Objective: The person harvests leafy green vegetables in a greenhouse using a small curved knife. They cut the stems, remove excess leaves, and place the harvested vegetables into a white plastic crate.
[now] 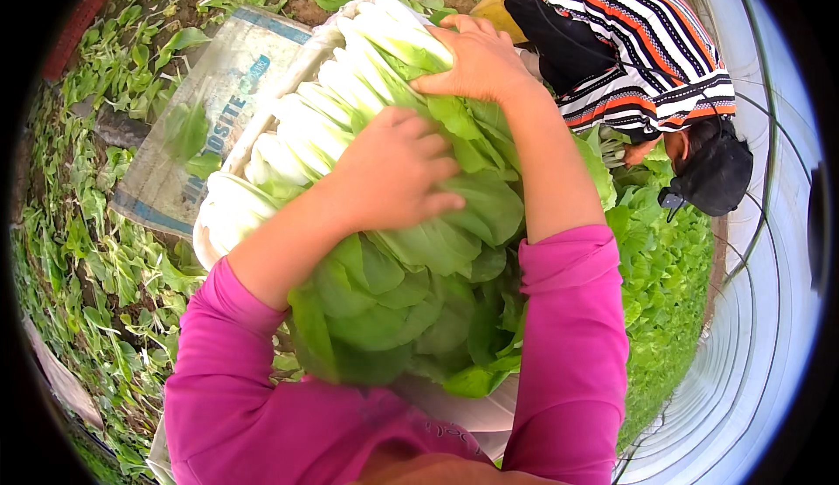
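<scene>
Bok choy (pixel 319 122) with thick white stalks is packed in rows in a pale container (pixel 203 245), stalks to the far left and green leaves (pixel 384 293) spilling toward me. My left hand (pixel 398 170) is over the middle of the pile, slightly blurred, its fingers loosely bent and apart, with nothing visible in them. At the far right end of the row, my right hand (pixel 481 57) wraps over a bok choy, thumb on the near side and fingers on the far side. Its palm is hidden.
A printed white-and-blue sack (pixel 210 92) lies flat beyond the container, among loose leaves (pixel 105 249) on soil. To the right, a person in a striped top (pixel 647 44) bends over growing greens (pixel 660 266). A curved plastic sheet wall (pixel 760 336) runs along the right side.
</scene>
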A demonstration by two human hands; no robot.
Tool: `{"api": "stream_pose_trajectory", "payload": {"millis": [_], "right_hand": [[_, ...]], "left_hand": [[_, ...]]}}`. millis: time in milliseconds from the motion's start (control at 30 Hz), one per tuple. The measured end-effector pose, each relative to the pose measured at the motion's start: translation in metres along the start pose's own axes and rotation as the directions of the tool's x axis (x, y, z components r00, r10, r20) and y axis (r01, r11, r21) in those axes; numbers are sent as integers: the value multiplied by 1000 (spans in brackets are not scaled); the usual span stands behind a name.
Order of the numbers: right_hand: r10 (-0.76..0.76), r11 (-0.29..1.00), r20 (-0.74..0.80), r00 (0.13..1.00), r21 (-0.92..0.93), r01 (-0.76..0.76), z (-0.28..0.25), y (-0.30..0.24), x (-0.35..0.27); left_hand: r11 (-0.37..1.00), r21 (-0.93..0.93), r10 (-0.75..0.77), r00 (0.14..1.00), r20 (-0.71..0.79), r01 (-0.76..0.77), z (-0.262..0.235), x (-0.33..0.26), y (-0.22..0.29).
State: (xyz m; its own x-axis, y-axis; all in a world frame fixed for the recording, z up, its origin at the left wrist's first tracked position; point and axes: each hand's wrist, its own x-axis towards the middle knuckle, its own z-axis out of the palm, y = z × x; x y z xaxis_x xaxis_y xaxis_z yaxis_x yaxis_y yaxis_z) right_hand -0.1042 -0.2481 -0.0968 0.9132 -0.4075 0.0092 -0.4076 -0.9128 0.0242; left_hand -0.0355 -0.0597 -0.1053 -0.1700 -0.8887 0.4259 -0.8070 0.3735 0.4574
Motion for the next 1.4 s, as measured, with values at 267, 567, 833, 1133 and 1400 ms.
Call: {"api": "stream_pose_trajectory", "payload": {"millis": [267,567,833,1133,1400], "right_hand": [[192,930,371,909,228,-290,-4,-15,-3],[51,686,467,883,626,-371,23,14,-4],[158,733,321,934,596,-329,51,29,-3],[308,947,178,935,-146,-284,-1,-10,-6],[249,938,182,951,199,-283,26,-21,-26]], "left_hand": [[1000,4,-18,998,56,18,-3,0,3],[999,-32,-33,999,11,33,-1,2,4],[984,-80,-173,961,-214,159,-9,9,-10],[958,-16,-279,912,-300,288,7,5,-18],[895,179,-335,881,-333,408,2,-1,-17]]}}
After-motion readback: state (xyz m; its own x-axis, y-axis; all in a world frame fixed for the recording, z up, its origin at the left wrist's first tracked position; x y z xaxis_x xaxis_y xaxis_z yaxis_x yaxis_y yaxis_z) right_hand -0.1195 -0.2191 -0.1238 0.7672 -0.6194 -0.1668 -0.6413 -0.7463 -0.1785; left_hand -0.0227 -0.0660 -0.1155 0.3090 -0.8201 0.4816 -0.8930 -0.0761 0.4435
